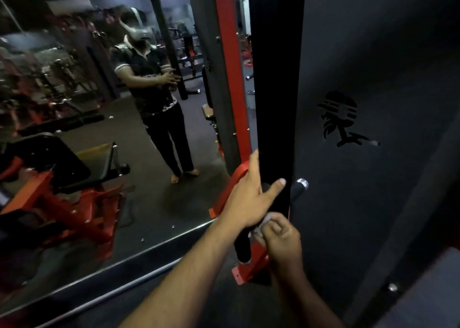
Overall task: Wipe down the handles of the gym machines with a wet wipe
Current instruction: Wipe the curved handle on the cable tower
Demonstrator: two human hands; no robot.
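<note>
A tall black upright pad [273, 91] of the gym machine stands in front of me. My left hand [249, 198] lies flat against its lower part, fingers straight and thumb spread across the front. Just below, my right hand [282, 240] pinches a crumpled white wet wipe [265, 221] against the machine, under my left palm. A short black handle with a chrome end [300, 188] sticks out right of the pad. Another black cylindrical grip [242, 249] hangs beneath my left wrist, partly hidden.
A large wall mirror [99, 128] on the left reflects a person and red machines. A red frame post [229, 66] rises behind the pad, with a red foot bracket [240, 275] on the floor. A black panel with a logo [373, 153] fills the right.
</note>
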